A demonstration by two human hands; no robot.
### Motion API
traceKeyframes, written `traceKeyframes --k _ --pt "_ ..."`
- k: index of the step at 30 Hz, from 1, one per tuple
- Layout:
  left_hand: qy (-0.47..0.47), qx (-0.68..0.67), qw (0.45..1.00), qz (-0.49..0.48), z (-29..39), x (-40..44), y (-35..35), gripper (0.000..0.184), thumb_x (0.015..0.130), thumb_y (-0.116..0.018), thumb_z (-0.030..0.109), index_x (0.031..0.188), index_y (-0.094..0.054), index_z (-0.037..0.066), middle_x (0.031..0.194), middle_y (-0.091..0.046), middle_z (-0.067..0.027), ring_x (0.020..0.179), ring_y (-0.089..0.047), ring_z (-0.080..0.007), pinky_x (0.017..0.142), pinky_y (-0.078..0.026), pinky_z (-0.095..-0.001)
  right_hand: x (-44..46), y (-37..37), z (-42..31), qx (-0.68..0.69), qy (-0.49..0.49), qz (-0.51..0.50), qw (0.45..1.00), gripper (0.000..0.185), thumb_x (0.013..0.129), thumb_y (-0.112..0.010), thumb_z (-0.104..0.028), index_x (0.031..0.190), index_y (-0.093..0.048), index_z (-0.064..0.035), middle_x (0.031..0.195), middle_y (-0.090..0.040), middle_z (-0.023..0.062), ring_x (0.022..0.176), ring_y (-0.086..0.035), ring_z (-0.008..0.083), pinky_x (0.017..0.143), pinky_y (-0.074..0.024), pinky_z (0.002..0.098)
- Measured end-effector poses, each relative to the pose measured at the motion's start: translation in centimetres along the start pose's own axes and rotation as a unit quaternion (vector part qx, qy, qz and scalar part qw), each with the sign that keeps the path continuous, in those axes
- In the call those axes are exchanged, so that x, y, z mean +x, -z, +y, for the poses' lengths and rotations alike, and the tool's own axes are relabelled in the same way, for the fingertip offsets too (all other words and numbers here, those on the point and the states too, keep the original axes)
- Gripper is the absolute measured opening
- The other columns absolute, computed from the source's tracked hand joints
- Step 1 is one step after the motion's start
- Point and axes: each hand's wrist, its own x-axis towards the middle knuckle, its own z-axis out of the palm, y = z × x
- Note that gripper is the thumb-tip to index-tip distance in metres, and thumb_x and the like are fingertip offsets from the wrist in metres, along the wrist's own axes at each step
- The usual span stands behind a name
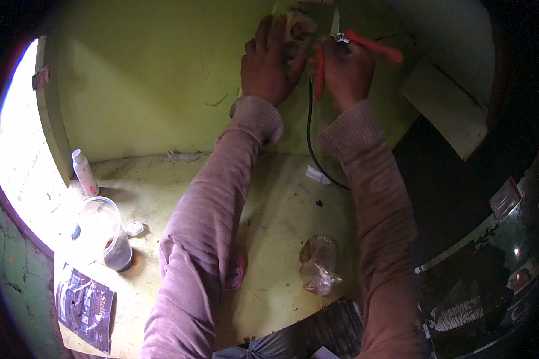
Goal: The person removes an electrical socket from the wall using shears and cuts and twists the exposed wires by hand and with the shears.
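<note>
High on the green wall, an electrical socket box [299,29] has round openings. My left hand [269,63] lies against its left side with the fingers spread. Just to the right, my right hand [347,69] is wrapped round a tool with red handles [374,48]; one handle points right and the other hangs down by the thumb. The tool's metal head shows above the fingers, partly hidden. A black cable [309,119] runs down from beside the right hand and passes under the right forearm.
On the ledge below stand a white bottle [85,173] and a clear plastic cup [117,248] with dark liquid. A printed card [87,308], a plastic bag [321,263] and a white plastic piece [318,175] lie there. A board [446,105] leans at right.
</note>
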Motion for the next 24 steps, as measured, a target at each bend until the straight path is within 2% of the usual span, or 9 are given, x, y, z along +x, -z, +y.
traceKeyframes --k 4,8,10,11,13,14,16,20,24 --pt "0.012 0.012 1.0 -0.01 0.2 0.1 -0.1 0.081 0.079 -0.073 0.042 0.147 -0.035 0.018 0.148 -0.036 -0.0156 0.117 -0.051 -0.0434 0.089 -0.05 -0.0527 0.9 1.1 -0.5 -0.244 0.164 0.015 0.956 0.015 0.09 -0.065 -0.013 0.098 -0.068 -0.0013 0.089 -0.071 0.0141 0.069 -0.069 0.0279 0.065 -0.0562 0.0393" --pt "0.018 0.015 1.0 -0.018 -0.4 -0.1 -0.5 0.083 0.077 -0.074 0.042 0.146 -0.036 0.017 0.149 -0.035 -0.0167 0.121 -0.048 -0.0449 0.098 -0.043 -0.0546 3.3 3.1 2.1 -0.27 0.302 -0.011 0.914 0.023 0.085 -0.07 -0.017 0.107 -0.07 -0.0106 0.091 -0.07 0.0128 0.08 -0.067 0.0302 0.074 -0.0532 0.0414" --pt "0.008 0.018 0.999 0.027 0.3 -0.2 0.1 0.083 0.075 -0.075 0.04 0.144 -0.037 0.016 0.148 -0.035 -0.017 0.119 -0.048 -0.0449 0.1 -0.039 -0.0539 4.4 5.0 -0.7 -0.303 0.43 -0.171 0.833 0.034 0.08 -0.074 -0.022 0.113 -0.069 -0.0159 0.09 -0.07 0.0093 0.091 -0.065 0.0289 0.077 -0.0531 0.0408" --pt "-0.004 0.021 0.997 0.071 0.5 -0.2 0.2 0.083 0.072 -0.076 0.037 0.143 -0.038 0.015 0.148 -0.034 -0.0172 0.118 -0.048 -0.0448 0.103 -0.035 -0.0532 5.1 5.3 -1.0 -0.303 0.431 -0.171 0.833 0.034 0.08 -0.074 -0.022 0.113 -0.069 -0.0159 0.09 -0.07 0.0093 0.091 -0.065 0.0289 0.077 -0.0531 0.0408" --pt "-0.015 -0.025 0.991 0.133 0.6 -0.1 -0.3 0.078 0.07 -0.076 0.034 0.138 -0.043 0.014 0.142 -0.04 -0.0165 0.114 -0.05 -0.0417 0.1 -0.035 -0.0515 6.5 5.6 -1.6 -0.387 0.556 -0.174 0.715 0.043 0.076 -0.075 -0.021 0.118 -0.067 -0.0162 0.089 -0.069 0.0087 0.097 -0.062 0.03 0.08 -0.0524 0.0408" --pt "-0.026 -0.071 0.978 0.195 0.6 -0.1 -0.5 0.073 0.067 -0.076 0.031 0.133 -0.048 0.013 0.136 -0.046 -0.0158 0.11 -0.052 -0.0386 0.098 -0.036 -0.0497 6.5 5.7 -2.5 -0.387 0.556 -0.175 0.715 0.043 0.076 -0.075 -0.021 0.118 -0.067 -0.0162 0.089 -0.069 0.0087 0.097 -0.062 0.03 0.08 -0.0524 0.0408" --pt "-0.051 -0.1 0.98 0.167 1.8 0.0 0.4 0.061 0.068 -0.074 0.027 0.124 -0.054 0.013 0.126 -0.051 -0.0137 0.104 -0.053 -0.0356 0.092 -0.038 -0.0482 5.8 5.9 -4.6 -0.457 0.53 -0.203 0.684 0.047 0.082 -0.066 -0.039 0.124 -0.064 -0.0189 0.126 -0.063 0.0052 0.117 -0.057 0.0299 0.097 -0.0443 0.0533" --pt "-0.086 -0.025 0.99 0.109 3.3 0.2 -0.3 0.027 0.071 -0.069 0.017 0.098 -0.066 0.012 0.097 -0.063 -0.0081 0.089 -0.057 -0.0295 0.076 -0.042 -0.0431 5.6 5.7 -6.3 -0.471 0.556 -0.167 0.664 0.06 0.08 -0.065 -0.046 0.133 -0.057 -0.0175 0.137 -0.055 0.0036 0.124 -0.052 0.0275 0.104 -0.0402 0.0504" --pt "-0.119 -0.037 0.99 0.069 3.3 -0.1 -1.1 0.015 0.073 -0.067 0.014 0.088 -0.068 0.012 0.089 -0.066 -0.0086 0.081 -0.06 -0.0296 0.072 -0.044 -0.042 5.5 6.1 -6.5 -0.472 0.537 -0.176 0.677 0.071 0.081 -0.063 -0.047 0.143 -0.047 -0.0174 0.144 -0.048 0.0041 0.127 -0.05 0.0285 0.105 -0.0404 0.0477"
